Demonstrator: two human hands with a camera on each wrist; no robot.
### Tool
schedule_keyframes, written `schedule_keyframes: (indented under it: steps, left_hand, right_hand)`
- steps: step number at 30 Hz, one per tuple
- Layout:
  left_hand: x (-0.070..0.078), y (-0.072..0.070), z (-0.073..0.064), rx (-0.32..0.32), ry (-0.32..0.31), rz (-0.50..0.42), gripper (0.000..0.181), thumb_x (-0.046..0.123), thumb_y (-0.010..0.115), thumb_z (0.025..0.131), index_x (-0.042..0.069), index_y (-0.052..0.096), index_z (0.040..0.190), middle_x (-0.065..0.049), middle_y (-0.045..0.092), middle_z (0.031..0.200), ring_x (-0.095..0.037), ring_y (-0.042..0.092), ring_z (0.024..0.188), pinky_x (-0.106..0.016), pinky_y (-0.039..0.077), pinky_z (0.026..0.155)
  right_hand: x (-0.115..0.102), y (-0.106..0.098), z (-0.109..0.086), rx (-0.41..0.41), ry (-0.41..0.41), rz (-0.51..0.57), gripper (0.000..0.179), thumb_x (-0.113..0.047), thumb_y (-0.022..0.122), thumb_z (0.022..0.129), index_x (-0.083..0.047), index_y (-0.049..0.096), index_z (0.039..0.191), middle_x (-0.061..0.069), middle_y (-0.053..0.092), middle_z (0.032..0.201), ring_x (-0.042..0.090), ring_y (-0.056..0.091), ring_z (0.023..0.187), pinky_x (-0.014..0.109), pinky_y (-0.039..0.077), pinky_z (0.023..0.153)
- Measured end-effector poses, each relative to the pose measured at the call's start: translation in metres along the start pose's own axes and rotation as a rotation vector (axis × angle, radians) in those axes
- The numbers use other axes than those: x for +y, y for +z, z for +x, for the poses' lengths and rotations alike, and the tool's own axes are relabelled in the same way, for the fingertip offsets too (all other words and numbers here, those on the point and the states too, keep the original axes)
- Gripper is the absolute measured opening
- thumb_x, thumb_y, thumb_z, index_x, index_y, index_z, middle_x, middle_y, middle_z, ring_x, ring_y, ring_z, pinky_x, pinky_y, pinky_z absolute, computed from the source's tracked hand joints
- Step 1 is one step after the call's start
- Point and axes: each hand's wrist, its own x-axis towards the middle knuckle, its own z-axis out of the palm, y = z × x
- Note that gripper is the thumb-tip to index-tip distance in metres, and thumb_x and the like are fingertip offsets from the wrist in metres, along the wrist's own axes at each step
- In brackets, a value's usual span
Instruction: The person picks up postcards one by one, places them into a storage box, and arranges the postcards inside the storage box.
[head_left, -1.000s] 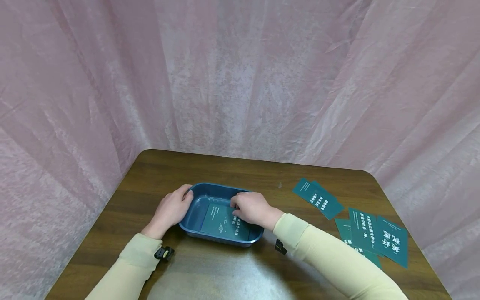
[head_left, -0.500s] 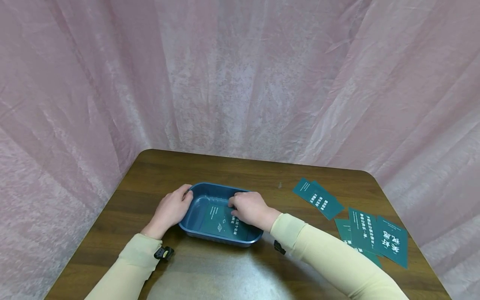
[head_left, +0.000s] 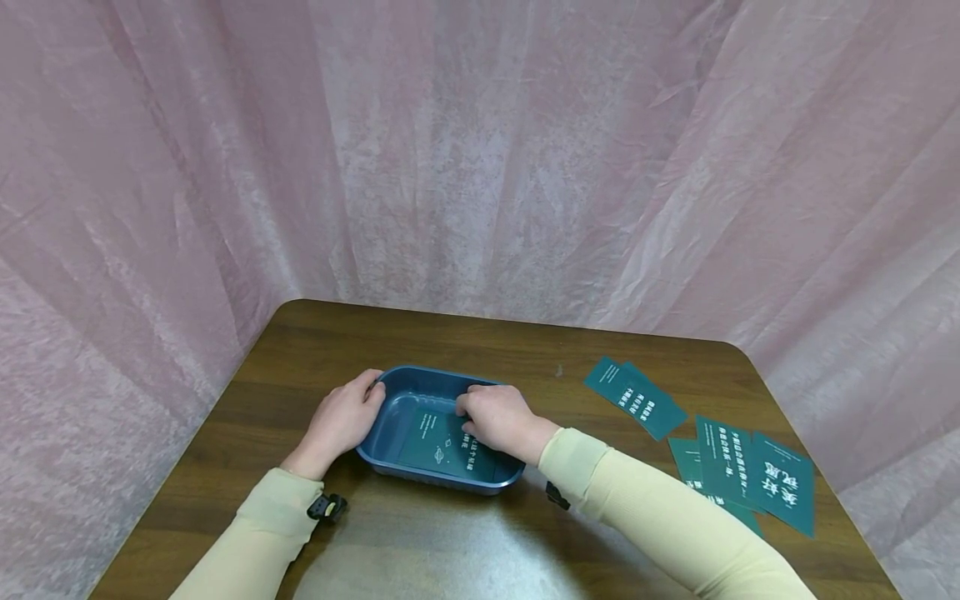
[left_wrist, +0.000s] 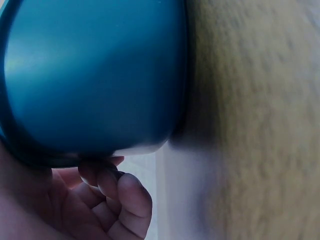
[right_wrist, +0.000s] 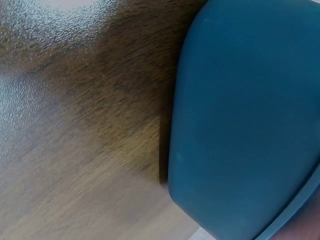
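A blue oblong basin with rounded corners rests on the wooden table. My left hand grips its left rim, thumb on the inner side and curled fingers outside; the left wrist view shows those fingers against the basin wall. Inside the basin lies a dark green card with white print and small planet drawings. My right hand reaches over the right side, its curled fingers and thumb holding the card near its upper part. The right fingertips are partly hidden. In the right wrist view, the basin's outer wall hides most of that hand.
To the right, two overlapping green cards lie toward the back of the table. Closer in, several more printed green cards overlap near the right edge, partly behind the right sleeve. Pink curtains hang behind.
My right hand has shifted slightly left and the card in the basin moved left with it, sitting lower now. Over the last half second almost nothing moves; the left hand stays on the rim.
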Motion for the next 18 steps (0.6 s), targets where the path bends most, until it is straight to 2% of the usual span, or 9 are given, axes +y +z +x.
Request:
schedule_keyframes:
  steps: [14,18]
  left_hand:
    - [0.0018,-0.0003,-0.0004,-0.003,-0.010,-0.003,0.048,0.028,0.045,0.119,0.005,0.054,0.159,-0.025,0.064,0.150,-0.044,0.067,0.126,-0.068,0.052,0.108]
    - [0.0016,-0.0009,-0.0008,0.016,0.012,0.012,0.046,0.028,0.046,0.118,0.005,0.056,0.157,-0.025,0.066,0.148,-0.044,0.068,0.125,-0.067,0.052,0.107]
  right_hand:
    - [0.0010,0.0019,0.0016,0.001,-0.008,-0.009,0.014,-0.023,0.080,0.104,-0.015,0.082,0.116,0.001,0.076,0.104,0.013,0.067,0.090,0.033,0.061,0.085]
    - [0.0009,0.0001,0.0013,0.003,-0.016,0.002,0.011,-0.021,0.081,0.104,-0.014,0.081,0.112,0.001,0.074,0.101,0.013,0.065,0.087,0.033,0.061,0.083]
